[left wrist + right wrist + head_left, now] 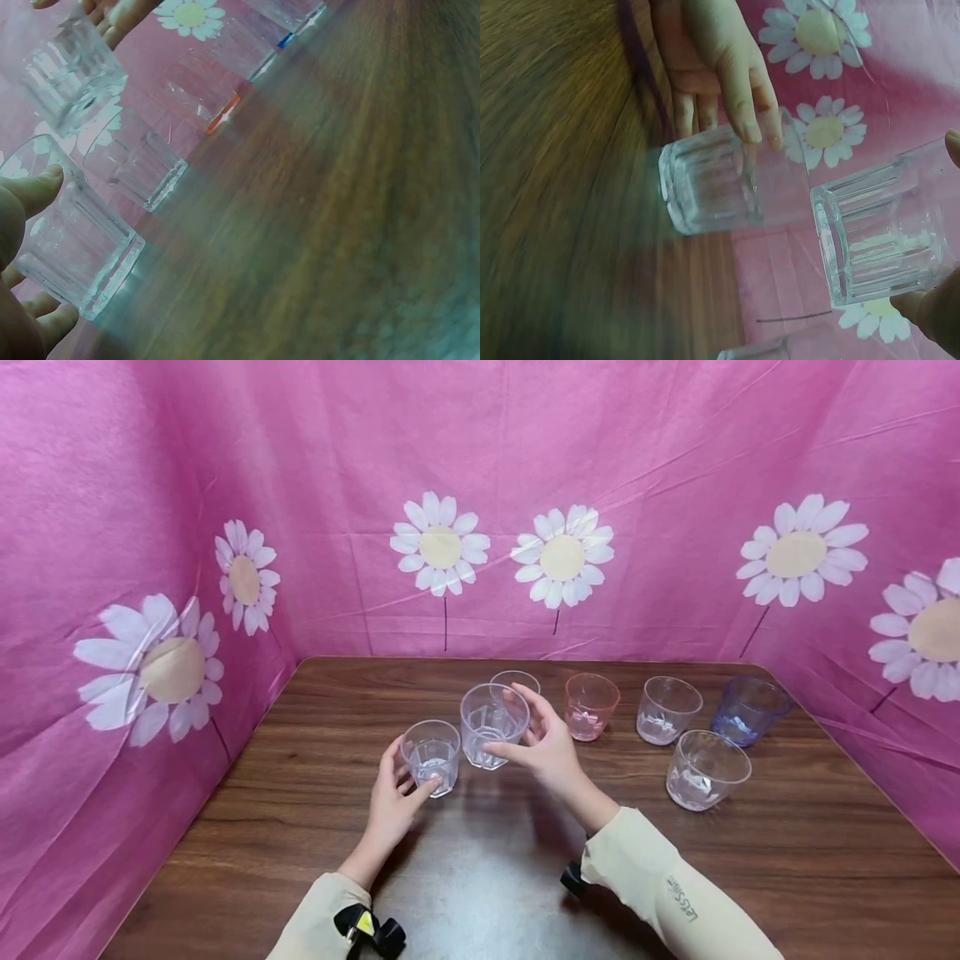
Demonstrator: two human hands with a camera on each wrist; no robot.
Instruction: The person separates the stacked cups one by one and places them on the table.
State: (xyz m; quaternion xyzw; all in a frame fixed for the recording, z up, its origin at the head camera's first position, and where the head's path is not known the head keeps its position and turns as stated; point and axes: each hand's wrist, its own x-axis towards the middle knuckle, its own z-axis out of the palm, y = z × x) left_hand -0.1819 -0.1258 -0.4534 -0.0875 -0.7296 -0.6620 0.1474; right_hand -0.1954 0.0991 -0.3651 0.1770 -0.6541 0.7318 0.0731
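My left hand [392, 802] grips a clear faceted glass [431, 753], thumb on the near side and fingers round the far side. In the left wrist view this glass stands upright with its base down at the tabletop. A second clear glass [491, 720] is in my right hand [553, 750], held between thumb and fingers close to the right of the first one. The left wrist view shows that second glass [75, 75] raised above the table, slightly tilted. Behind it stands another clear glass [139, 161], mostly covered by the right hand and its glass in the head view.
To the right stand a pink glass [591, 710], a clear glass [669, 708] and a blue glass [752, 710], with one more clear glass [707, 772] in front. A pink cloth [330, 468] printed with daisies hangs round the brown wooden table [300, 827].
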